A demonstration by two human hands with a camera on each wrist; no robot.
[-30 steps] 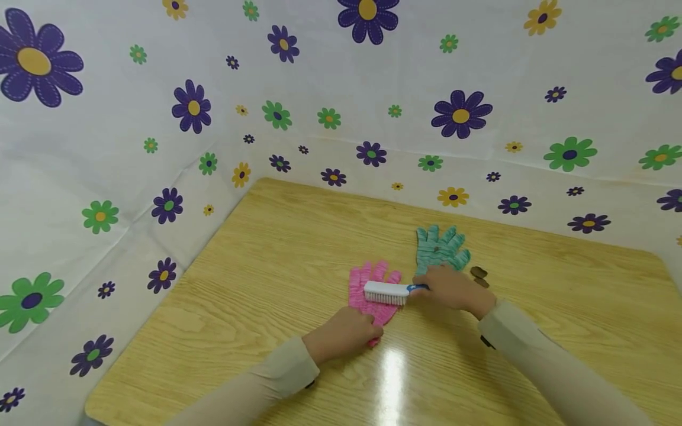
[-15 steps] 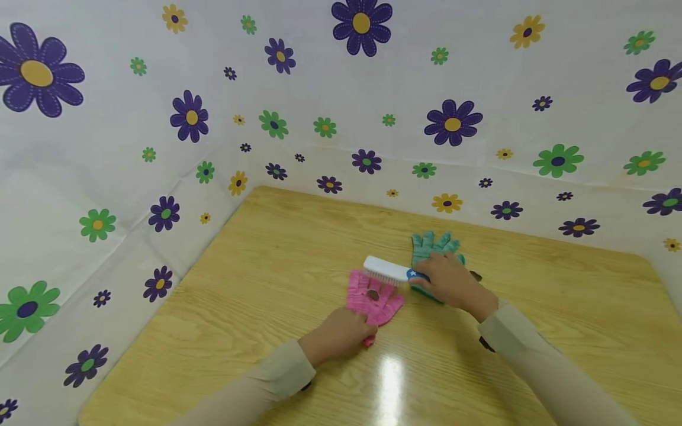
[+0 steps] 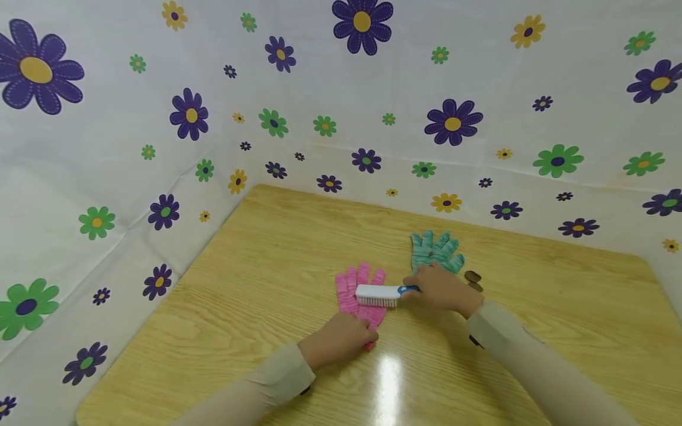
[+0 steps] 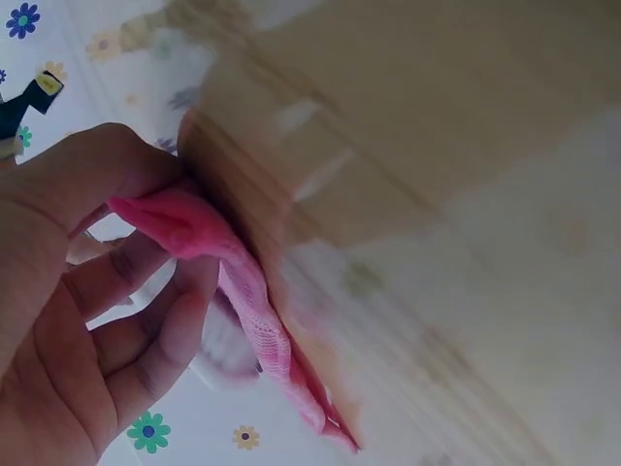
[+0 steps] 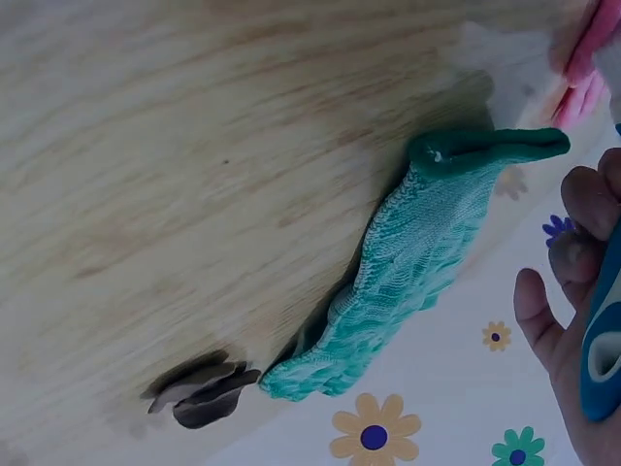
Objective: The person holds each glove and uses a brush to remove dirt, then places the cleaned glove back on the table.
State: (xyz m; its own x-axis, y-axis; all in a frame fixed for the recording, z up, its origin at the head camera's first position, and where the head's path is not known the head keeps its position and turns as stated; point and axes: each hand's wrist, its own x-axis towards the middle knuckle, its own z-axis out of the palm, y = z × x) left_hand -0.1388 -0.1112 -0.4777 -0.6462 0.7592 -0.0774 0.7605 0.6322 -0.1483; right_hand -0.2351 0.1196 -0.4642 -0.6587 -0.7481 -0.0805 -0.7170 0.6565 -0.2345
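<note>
A pink knit glove (image 3: 348, 290) lies flat on the wooden table, fingers pointing away. My left hand (image 3: 338, 340) pinches its cuff between thumb and fingers; the pinched pink cloth (image 4: 184, 223) shows in the left wrist view. My right hand (image 3: 439, 288) grips the blue handle (image 5: 604, 340) of a white scrub brush (image 3: 377, 293), whose bristles lie over the palm of the pink glove. A green knit glove (image 3: 436, 251) lies just beyond my right hand, partly covered by it in the head view; its cuff (image 5: 485, 146) shows in the right wrist view.
Two dark brown, flat oval pieces (image 3: 472, 276) lie on the table right of the green glove. A white sheet with printed flowers (image 3: 319, 77) rises behind the table (image 3: 256, 248) and along its left side.
The brush moved up toward the pink glove's fingers, baring a dark spot on its palm, then came back down over the palm. My left hand keeps hold of the cuff.
</note>
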